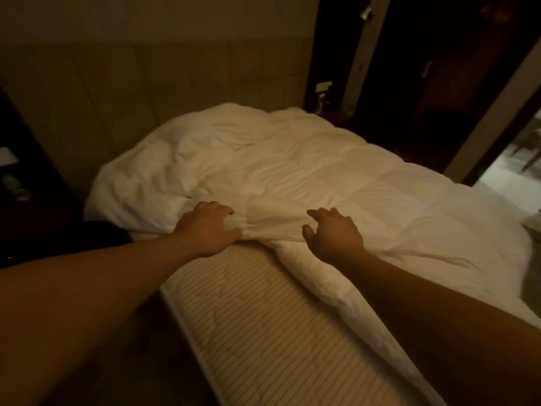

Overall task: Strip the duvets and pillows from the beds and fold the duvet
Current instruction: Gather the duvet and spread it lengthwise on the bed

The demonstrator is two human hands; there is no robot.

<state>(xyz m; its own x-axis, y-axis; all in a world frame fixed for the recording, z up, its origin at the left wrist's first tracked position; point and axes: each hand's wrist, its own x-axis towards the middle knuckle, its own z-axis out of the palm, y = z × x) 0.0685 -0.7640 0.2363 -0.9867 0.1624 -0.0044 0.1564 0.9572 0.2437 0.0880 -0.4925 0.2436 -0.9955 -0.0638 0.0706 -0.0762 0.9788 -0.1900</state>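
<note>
A white quilted duvet (292,171) lies rumpled over the far part of the bed and hangs off its right side. The striped bare mattress (263,317) shows in the near part. My left hand (206,227) grips a bunched fold at the duvet's near edge, fingers curled into the cloth. My right hand (333,232) is a little to the right, over the same edge, with fingers spread and loosely bent; it holds nothing that I can see. No pillow is in sight.
A padded beige headboard wall (146,83) stands behind the bed. A dark nightstand (17,177) is at the left. Dark wooden doors and a pale door frame (363,54) are at the right, with a lit floor (509,171) beyond.
</note>
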